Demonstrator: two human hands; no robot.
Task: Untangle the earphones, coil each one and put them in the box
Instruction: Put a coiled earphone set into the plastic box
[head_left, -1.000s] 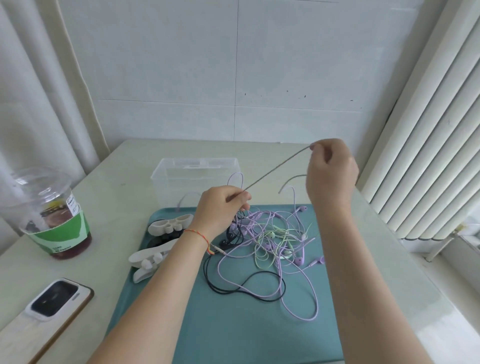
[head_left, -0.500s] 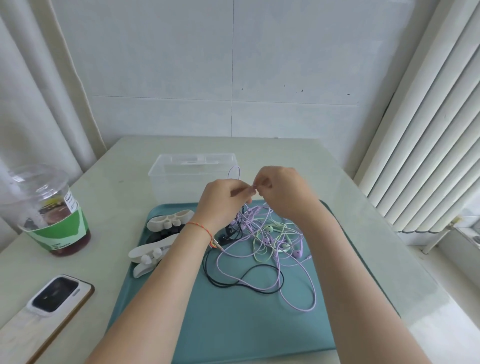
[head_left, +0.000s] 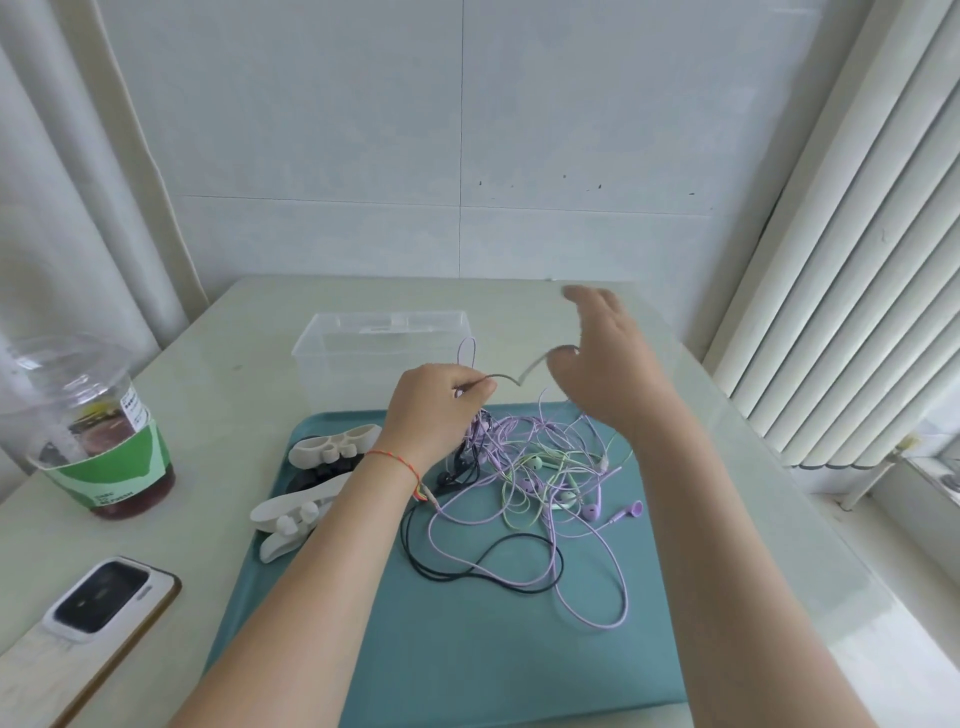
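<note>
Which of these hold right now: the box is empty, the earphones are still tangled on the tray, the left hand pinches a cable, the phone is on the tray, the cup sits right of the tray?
1. The clear box holds no earphones. True, as far as its walls show.
2. The earphones lie tangled on the teal tray. True.
3. The left hand pinches a cable. True; the cable runs across to the right hand.
4. The phone lies on the tray. False: it lies on the table, left of the tray.
5. The cup sits right of the tray. False: it stands to the tray's left.
</note>
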